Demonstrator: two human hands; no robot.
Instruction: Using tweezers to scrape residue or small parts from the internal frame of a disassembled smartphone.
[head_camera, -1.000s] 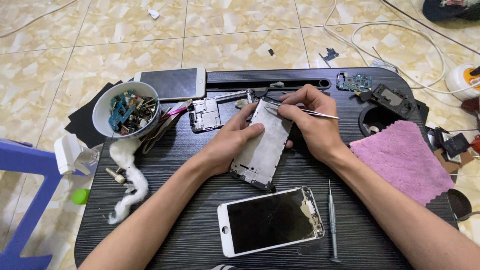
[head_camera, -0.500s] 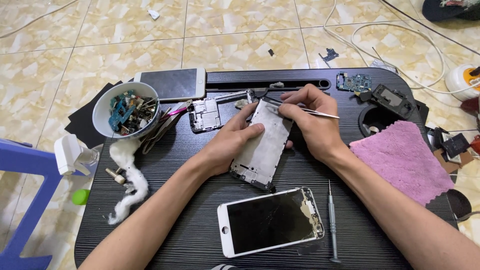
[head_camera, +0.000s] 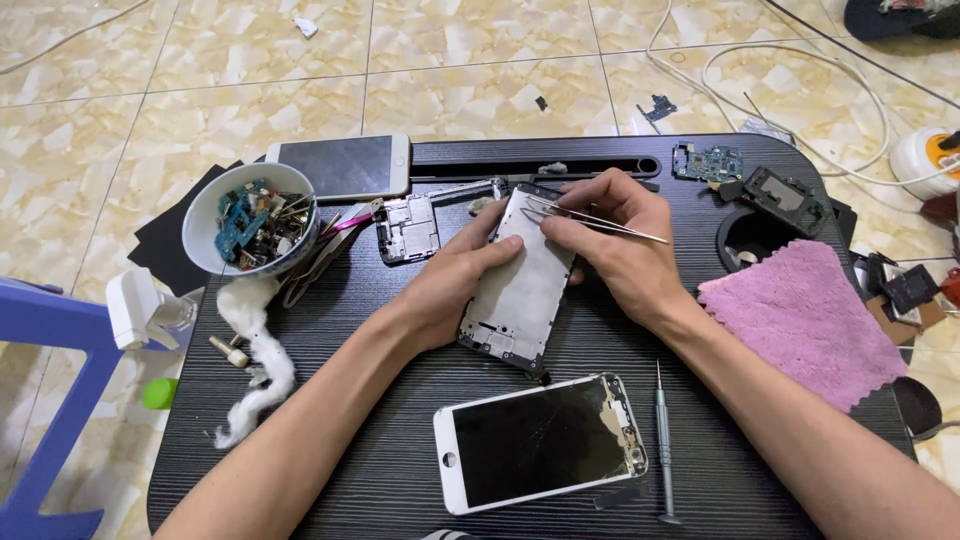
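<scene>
bowl of salvaged parts (head_camera: 250, 228) at table's left. left hand (head_camera: 455, 280) lies flat on phone frame (head_camera: 520, 280) at table centre, fingers spread, pinning it. right hand (head_camera: 610, 245) pinches tweezers (head_camera: 595, 220), tips at frame's top edge. step: picking small part from frame; next calls for steady, fine lift. against earlier frame: poses unchanged. cracked screen (head_camera: 540, 440) and screwdriver (head_camera: 662, 440) lie nearer camera.

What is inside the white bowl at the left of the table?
The white bowl holds a heap of small blue-green circuit boards and metal scraps. Its bottom and anything under the heap are covered.
</scene>
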